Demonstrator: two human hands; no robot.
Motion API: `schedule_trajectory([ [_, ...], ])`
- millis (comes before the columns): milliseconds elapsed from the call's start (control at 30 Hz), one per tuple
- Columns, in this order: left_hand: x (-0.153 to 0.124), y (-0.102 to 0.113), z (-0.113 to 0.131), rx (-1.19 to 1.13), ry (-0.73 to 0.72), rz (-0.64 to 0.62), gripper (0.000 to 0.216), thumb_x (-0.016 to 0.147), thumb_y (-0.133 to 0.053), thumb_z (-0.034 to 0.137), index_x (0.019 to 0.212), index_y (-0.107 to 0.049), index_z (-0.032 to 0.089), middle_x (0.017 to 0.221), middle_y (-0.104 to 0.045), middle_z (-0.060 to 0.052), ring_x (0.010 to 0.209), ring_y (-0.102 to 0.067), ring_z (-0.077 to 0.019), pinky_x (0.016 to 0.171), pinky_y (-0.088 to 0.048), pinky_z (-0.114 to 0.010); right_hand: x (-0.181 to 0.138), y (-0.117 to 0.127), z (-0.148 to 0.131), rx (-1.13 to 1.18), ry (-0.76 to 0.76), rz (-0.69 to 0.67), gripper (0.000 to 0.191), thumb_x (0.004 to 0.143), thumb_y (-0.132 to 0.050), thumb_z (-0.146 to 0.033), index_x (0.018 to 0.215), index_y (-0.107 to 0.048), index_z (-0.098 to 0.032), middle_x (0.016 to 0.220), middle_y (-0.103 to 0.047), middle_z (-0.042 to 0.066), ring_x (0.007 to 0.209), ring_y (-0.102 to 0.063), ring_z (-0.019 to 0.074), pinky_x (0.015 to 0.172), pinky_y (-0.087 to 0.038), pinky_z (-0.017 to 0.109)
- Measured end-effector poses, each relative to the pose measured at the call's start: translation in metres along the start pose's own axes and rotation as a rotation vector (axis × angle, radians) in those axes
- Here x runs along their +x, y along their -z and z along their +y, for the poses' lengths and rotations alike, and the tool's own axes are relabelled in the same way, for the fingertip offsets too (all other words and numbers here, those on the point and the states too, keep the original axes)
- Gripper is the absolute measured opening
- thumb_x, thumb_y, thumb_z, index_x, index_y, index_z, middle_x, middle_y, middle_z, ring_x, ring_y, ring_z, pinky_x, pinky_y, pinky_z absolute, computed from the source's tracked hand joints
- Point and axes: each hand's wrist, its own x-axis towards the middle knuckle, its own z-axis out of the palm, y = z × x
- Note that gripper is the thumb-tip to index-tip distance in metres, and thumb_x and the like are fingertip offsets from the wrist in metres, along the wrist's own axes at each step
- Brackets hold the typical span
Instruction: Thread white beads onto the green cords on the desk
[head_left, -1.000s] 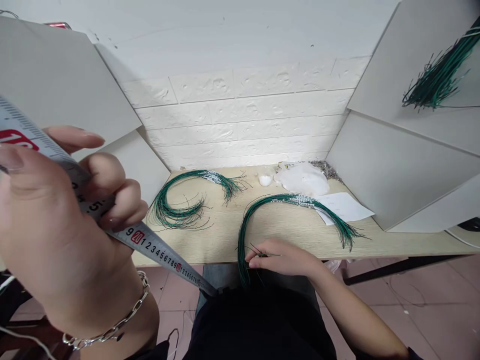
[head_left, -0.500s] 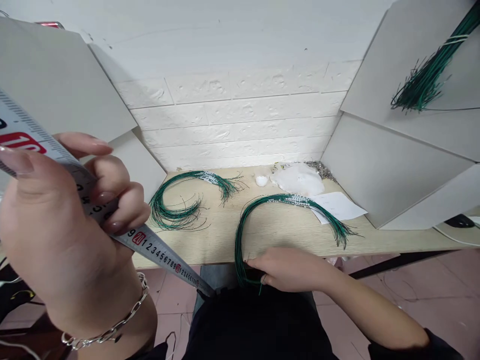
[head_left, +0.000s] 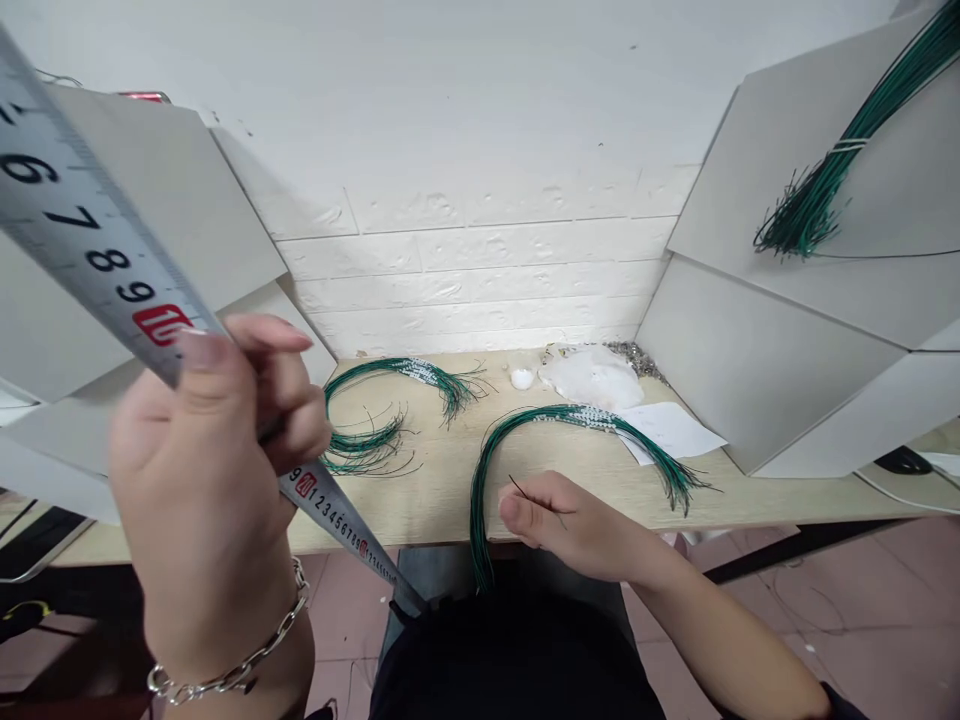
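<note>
My left hand (head_left: 210,480) is raised at the left, its fingers closed around the blade of a tape measure (head_left: 341,515). The blade slants from the upper left corner down to my lap; a red 10 mark shows by my thumb. My right hand (head_left: 574,525), over the table's front edge, pinches a thin dark wire (head_left: 519,488) whose tip sticks out past the thumb. Just left of that hand, a curved bundle of green wires (head_left: 480,500) with white labels or sleeves hangs over the edge toward my lap. A second green bundle (head_left: 367,368) lies curled behind it.
A white paper (head_left: 679,432) lies under the right end of the nearer bundle. Behind it are a crumpled white bag (head_left: 592,375) and a small white round thing (head_left: 522,378). White panels (head_left: 765,350) flank the wooden table (head_left: 420,500). Another tied green bundle (head_left: 817,200) hangs at upper right.
My right hand has risen from the near end of the wire bundle and now shows a single thin wire between its fingers. My left hand has shifted right and slightly down in view, still on the tape.
</note>
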Motion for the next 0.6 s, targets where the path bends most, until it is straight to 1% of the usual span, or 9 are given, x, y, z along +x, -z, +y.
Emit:
schedule_trajectory([
  [67, 0.000, 0.008, 0.000, 0.100, 0.014, -0.126, 0.015, 0.077, -0.054, 0.025, 0.069, -0.058, 0.014, 0.046, -0.029, 0.003, 0.038, -0.027, -0.0042, 0.033, -0.019, -0.017, 0.007, -0.001, -0.012, 0.138, 0.035, -0.051, 0.044, 0.080, -0.044, -0.045, 0.054, -0.026, -0.016, 0.052, -0.022, -0.006, 0.048, -0.021, 0.0042, 0.044, -0.018, 0.020],
  [100, 0.001, 0.012, -0.001, 0.148, 0.046, -0.203, 0.012, 0.076, -0.055, 0.025, 0.071, -0.059, 0.015, 0.044, -0.029, 0.004, 0.037, -0.027, -0.0044, 0.032, -0.019, -0.017, 0.012, -0.002, -0.018, 0.193, 0.043, -0.074, 0.044, 0.078, -0.049, -0.044, 0.052, -0.025, -0.016, 0.050, -0.021, -0.006, 0.047, -0.021, 0.0037, 0.042, -0.017, 0.020],
  [167, 0.003, 0.019, -0.003, 0.214, 0.129, -0.345, 0.012, 0.073, -0.058, 0.029, 0.075, -0.061, 0.017, 0.042, -0.031, 0.004, 0.034, -0.029, -0.0052, 0.029, -0.020, -0.016, 0.022, -0.004, -0.033, 0.267, 0.052, -0.105, 0.045, 0.073, -0.056, -0.040, 0.051, -0.025, -0.016, 0.047, -0.021, -0.008, 0.044, -0.019, 0.0028, 0.040, -0.015, 0.020],
  [233, 0.006, 0.024, -0.003, 0.263, 0.185, -0.438, 0.014, 0.070, -0.060, 0.031, 0.077, -0.062, 0.019, 0.041, -0.034, 0.004, 0.033, -0.032, -0.0061, 0.027, -0.022, -0.016, 0.034, -0.006, -0.047, 0.293, 0.078, -0.123, 0.046, 0.069, -0.061, -0.035, 0.050, -0.024, -0.016, 0.045, -0.020, -0.008, 0.042, -0.018, 0.0022, 0.039, -0.014, 0.020],
  [300, 0.008, 0.026, -0.003, 0.283, 0.203, -0.458, 0.012, 0.067, -0.063, 0.029, 0.074, -0.062, 0.020, 0.040, -0.036, 0.004, 0.033, -0.034, -0.0065, 0.027, -0.024, -0.016, 0.046, -0.008, -0.060, 0.299, 0.118, -0.154, 0.046, 0.066, -0.063, -0.031, 0.049, -0.023, -0.016, 0.045, -0.019, -0.009, 0.042, -0.017, 0.0020, 0.039, -0.013, 0.020],
  [367, 0.009, 0.026, -0.001, 0.276, 0.210, -0.443, 0.011, 0.064, -0.065, 0.027, 0.072, -0.062, 0.020, 0.041, -0.039, 0.004, 0.033, -0.036, -0.0065, 0.027, -0.027, -0.016, 0.056, -0.008, -0.071, 0.297, 0.147, -0.189, 0.045, 0.063, -0.064, -0.027, 0.049, -0.023, -0.016, 0.046, -0.019, -0.009, 0.042, -0.017, 0.0020, 0.040, -0.013, 0.021],
  [433, 0.008, 0.025, 0.001, 0.276, 0.228, -0.421, 0.013, 0.062, -0.066, 0.026, 0.073, -0.062, 0.020, 0.044, -0.046, 0.003, 0.034, -0.041, -0.0072, 0.029, -0.031, -0.016, 0.062, -0.008, -0.080, 0.306, 0.164, -0.232, 0.044, 0.062, -0.064, -0.023, 0.048, -0.023, -0.016, 0.046, -0.019, -0.009, 0.043, -0.019, 0.0019, 0.041, -0.014, 0.021],
  [533, 0.007, 0.025, 0.003, 0.304, 0.262, -0.399, 0.016, 0.062, -0.065, 0.025, 0.077, -0.063, 0.019, 0.053, -0.056, 0.000, 0.042, -0.051, -0.0107, 0.034, -0.039, -0.018, 0.064, -0.008, -0.092, 0.367, 0.192, -0.324, 0.043, 0.065, -0.061, -0.019, 0.047, -0.022, -0.016, 0.044, -0.021, -0.009, 0.042, -0.021, 0.0016, 0.041, -0.015, 0.020],
  [600, 0.006, 0.024, 0.004, 0.320, 0.255, -0.388, 0.017, 0.062, -0.064, 0.025, 0.078, -0.063, 0.019, 0.057, -0.059, -0.001, 0.046, -0.054, -0.0125, 0.037, -0.042, -0.019, 0.064, -0.008, -0.096, 0.408, 0.203, -0.369, 0.042, 0.067, -0.058, -0.018, 0.046, -0.022, -0.016, 0.041, -0.022, -0.009, 0.039, -0.022, 0.0015, 0.039, -0.015, 0.021],
])
